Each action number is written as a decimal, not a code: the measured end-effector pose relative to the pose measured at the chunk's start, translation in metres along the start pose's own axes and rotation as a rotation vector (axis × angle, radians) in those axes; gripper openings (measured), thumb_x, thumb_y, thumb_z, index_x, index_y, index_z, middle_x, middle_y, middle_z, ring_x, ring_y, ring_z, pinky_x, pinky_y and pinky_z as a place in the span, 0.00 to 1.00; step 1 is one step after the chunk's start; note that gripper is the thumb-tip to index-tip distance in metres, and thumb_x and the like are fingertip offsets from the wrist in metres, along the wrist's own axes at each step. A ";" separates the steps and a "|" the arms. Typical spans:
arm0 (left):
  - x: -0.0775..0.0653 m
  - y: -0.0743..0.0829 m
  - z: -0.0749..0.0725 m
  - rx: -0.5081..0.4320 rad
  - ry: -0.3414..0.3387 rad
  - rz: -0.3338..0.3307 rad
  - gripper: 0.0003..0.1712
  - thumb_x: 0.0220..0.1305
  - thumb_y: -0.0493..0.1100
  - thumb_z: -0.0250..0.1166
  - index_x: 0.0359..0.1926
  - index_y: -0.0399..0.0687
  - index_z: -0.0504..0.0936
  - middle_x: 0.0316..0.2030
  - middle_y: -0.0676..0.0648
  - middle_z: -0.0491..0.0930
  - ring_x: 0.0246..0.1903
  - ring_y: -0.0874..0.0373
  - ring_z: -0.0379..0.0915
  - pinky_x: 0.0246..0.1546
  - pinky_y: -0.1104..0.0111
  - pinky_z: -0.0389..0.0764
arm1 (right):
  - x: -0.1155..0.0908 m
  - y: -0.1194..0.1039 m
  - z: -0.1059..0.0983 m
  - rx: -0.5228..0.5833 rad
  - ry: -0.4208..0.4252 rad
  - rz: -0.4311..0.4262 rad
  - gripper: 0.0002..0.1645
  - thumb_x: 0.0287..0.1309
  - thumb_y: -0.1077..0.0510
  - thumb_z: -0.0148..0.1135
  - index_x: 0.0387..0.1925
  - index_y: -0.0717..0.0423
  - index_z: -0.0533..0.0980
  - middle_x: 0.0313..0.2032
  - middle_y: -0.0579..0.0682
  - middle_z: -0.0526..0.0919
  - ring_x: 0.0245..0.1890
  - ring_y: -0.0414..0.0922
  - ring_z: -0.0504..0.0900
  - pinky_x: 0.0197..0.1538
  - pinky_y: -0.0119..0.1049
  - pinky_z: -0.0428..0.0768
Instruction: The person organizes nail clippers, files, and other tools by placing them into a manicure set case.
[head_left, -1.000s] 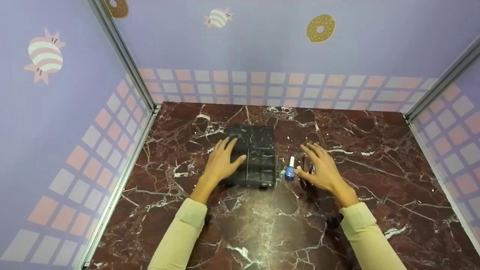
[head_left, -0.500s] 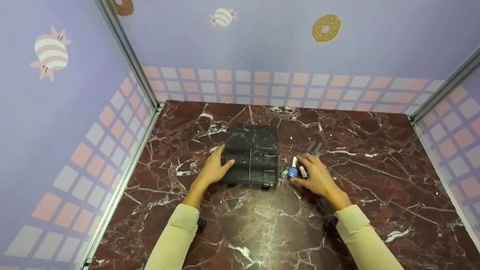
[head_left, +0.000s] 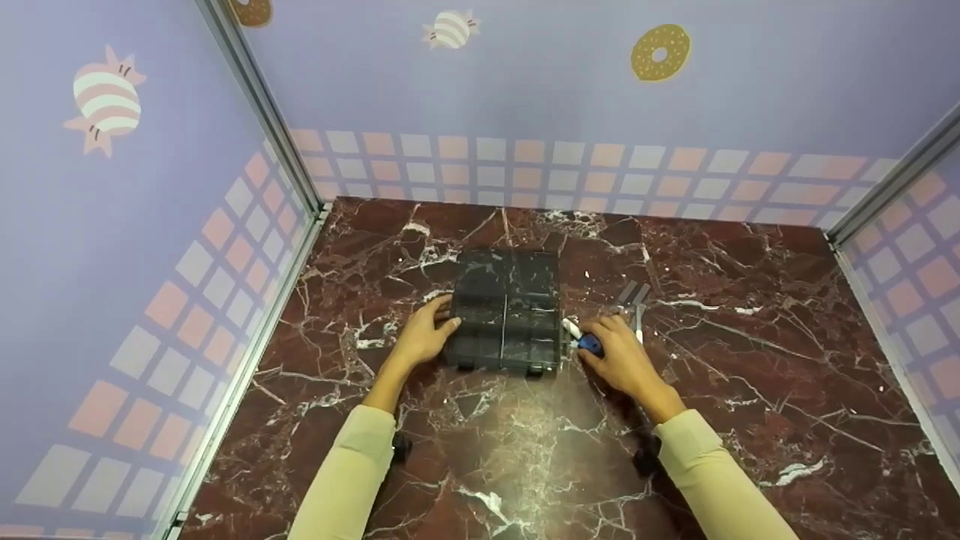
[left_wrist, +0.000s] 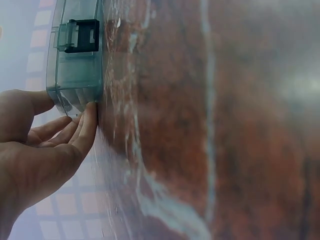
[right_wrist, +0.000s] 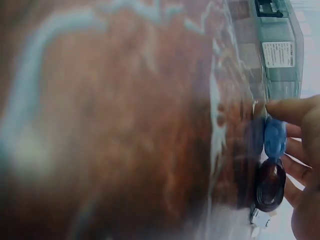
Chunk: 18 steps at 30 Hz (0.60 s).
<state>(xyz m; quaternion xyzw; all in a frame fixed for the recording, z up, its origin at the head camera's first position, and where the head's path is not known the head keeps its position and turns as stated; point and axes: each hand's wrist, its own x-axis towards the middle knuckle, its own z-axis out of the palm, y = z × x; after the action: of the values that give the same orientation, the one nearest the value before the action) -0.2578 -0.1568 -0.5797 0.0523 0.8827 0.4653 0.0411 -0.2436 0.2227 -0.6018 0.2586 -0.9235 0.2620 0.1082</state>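
A dark see-through compartment box [head_left: 506, 311] with latches lies on the table, its lid down. My left hand [head_left: 424, 336] touches the box's left end, the thumb at its upper edge and the fingertips low on the side in the left wrist view. My right hand [head_left: 621, 356] curls round a blue nail polish bottle [head_left: 591, 345] just right of the box. The bottle is tilted, its white cap [head_left: 571, 328] toward the box. Against it, in the right wrist view, lies a dark red, glossy bottle [right_wrist: 270, 185], which the hand hides from the head view.
Behind the right hand lie two grey strips [head_left: 634, 292] and a thin silvery tool [head_left: 639, 322], partly hidden. The marbled dark red table [head_left: 720, 345] is bordered by patterned lilac walls [head_left: 555, 82] at the back and both sides.
The left hand has drawn back from above the box to its left end. The right hand has come down and closed round the blue bottle, which has tipped toward the box.
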 end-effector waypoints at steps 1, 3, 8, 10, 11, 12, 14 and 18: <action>0.000 0.000 0.000 -0.002 0.001 0.000 0.33 0.77 0.40 0.64 0.77 0.35 0.68 0.67 0.32 0.77 0.68 0.40 0.74 0.71 0.50 0.72 | 0.001 0.000 0.001 -0.005 0.006 -0.002 0.22 0.58 0.59 0.80 0.52 0.64 0.84 0.49 0.58 0.86 0.50 0.59 0.79 0.55 0.57 0.79; 0.001 0.000 0.000 -0.011 0.004 -0.001 0.33 0.77 0.40 0.65 0.77 0.35 0.68 0.66 0.32 0.77 0.67 0.40 0.74 0.71 0.51 0.73 | 0.001 0.000 0.002 -0.008 0.016 -0.007 0.20 0.57 0.62 0.79 0.51 0.63 0.85 0.48 0.59 0.86 0.49 0.59 0.80 0.54 0.58 0.79; 0.000 0.000 0.001 -0.018 0.008 -0.005 0.32 0.77 0.40 0.65 0.77 0.35 0.68 0.66 0.32 0.77 0.67 0.40 0.75 0.71 0.50 0.73 | 0.003 0.002 0.004 -0.002 0.048 -0.027 0.18 0.54 0.66 0.77 0.47 0.63 0.84 0.45 0.59 0.85 0.47 0.61 0.81 0.52 0.60 0.79; -0.001 0.000 0.001 -0.016 0.005 -0.005 0.33 0.77 0.40 0.65 0.77 0.35 0.68 0.66 0.32 0.77 0.67 0.39 0.75 0.71 0.50 0.73 | 0.003 0.002 0.002 0.010 0.063 -0.021 0.18 0.53 0.67 0.77 0.47 0.64 0.84 0.44 0.59 0.84 0.47 0.62 0.80 0.52 0.60 0.79; -0.001 0.000 0.001 -0.017 0.004 -0.006 0.33 0.77 0.40 0.65 0.77 0.35 0.68 0.67 0.32 0.77 0.67 0.39 0.74 0.71 0.50 0.73 | 0.004 0.003 0.001 0.017 0.069 -0.014 0.18 0.53 0.67 0.77 0.46 0.64 0.84 0.44 0.59 0.84 0.47 0.62 0.80 0.53 0.60 0.79; -0.001 -0.001 0.001 -0.017 0.003 -0.007 0.33 0.77 0.40 0.65 0.77 0.35 0.68 0.67 0.32 0.77 0.68 0.39 0.74 0.71 0.49 0.73 | 0.004 0.003 0.000 0.024 0.075 -0.005 0.18 0.53 0.67 0.77 0.46 0.64 0.84 0.43 0.59 0.83 0.47 0.62 0.80 0.53 0.60 0.79; -0.001 -0.001 0.001 -0.017 0.002 -0.008 0.33 0.78 0.40 0.65 0.77 0.36 0.68 0.67 0.32 0.77 0.68 0.39 0.74 0.71 0.49 0.72 | 0.006 0.003 -0.003 0.039 0.085 0.016 0.17 0.54 0.67 0.76 0.47 0.64 0.84 0.44 0.59 0.83 0.48 0.62 0.80 0.54 0.59 0.80; 0.000 -0.002 0.001 -0.020 0.001 -0.006 0.33 0.77 0.40 0.65 0.77 0.35 0.68 0.67 0.31 0.76 0.68 0.39 0.73 0.72 0.50 0.72 | 0.011 -0.001 -0.011 0.068 0.104 0.050 0.17 0.56 0.67 0.76 0.49 0.63 0.84 0.45 0.58 0.83 0.49 0.61 0.81 0.54 0.59 0.80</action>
<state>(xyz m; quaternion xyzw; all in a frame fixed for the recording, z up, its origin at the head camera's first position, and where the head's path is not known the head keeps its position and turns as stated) -0.2577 -0.1571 -0.5815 0.0489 0.8782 0.4739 0.0429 -0.2520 0.2234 -0.5881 0.2251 -0.9133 0.3089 0.1407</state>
